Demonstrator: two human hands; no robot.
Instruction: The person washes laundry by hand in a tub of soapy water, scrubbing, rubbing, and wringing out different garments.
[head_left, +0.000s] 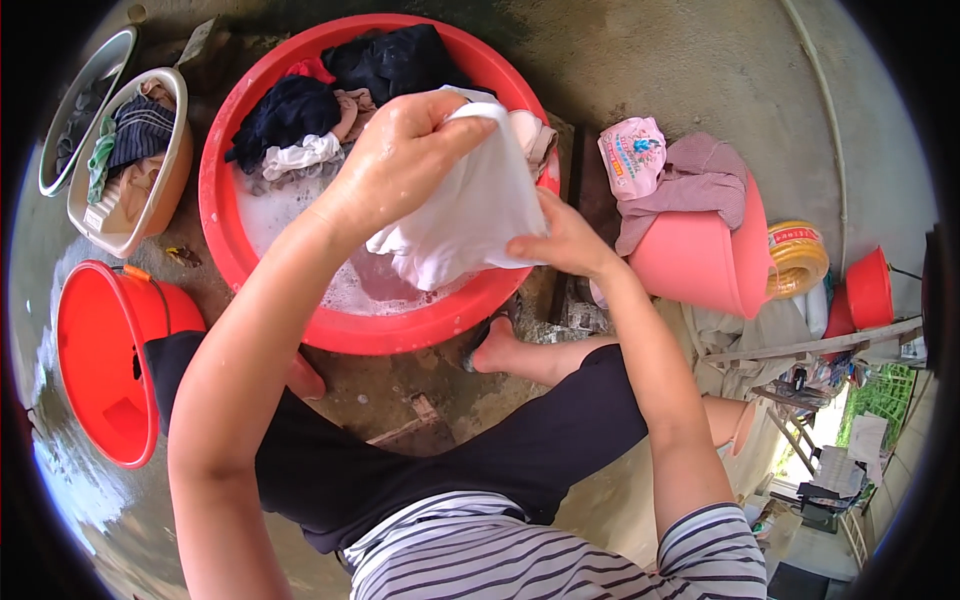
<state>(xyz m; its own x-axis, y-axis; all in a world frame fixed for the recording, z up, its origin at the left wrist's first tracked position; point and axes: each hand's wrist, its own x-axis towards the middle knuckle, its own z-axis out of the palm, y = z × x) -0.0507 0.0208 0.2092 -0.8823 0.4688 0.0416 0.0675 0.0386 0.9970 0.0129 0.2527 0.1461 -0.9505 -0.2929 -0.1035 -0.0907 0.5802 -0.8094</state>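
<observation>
A wet white garment point(455, 215) hangs stretched between my hands above a large red basin point(222, 215). My left hand point(415, 140) is closed on its upper edge, fingers curled into the fabric. My right hand point(565, 238) grips its right side, thumb in front and the other fingers hidden behind the cloth. Below, the basin holds sudsy water point(365, 300). At its far side lie a black garment point(400, 62), a dark navy garment point(288, 118) and smaller pale pieces. The white garment's lower end hangs bunched over the foam.
A red bucket point(75, 350) stands at left, below a beige basin point(165, 200) of clothes. To the right, a pink bucket point(690, 262) carries a mauve cloth point(700, 180) and a pink packet point(632, 158). A coiled yellow hose point(798, 262) sits beyond it.
</observation>
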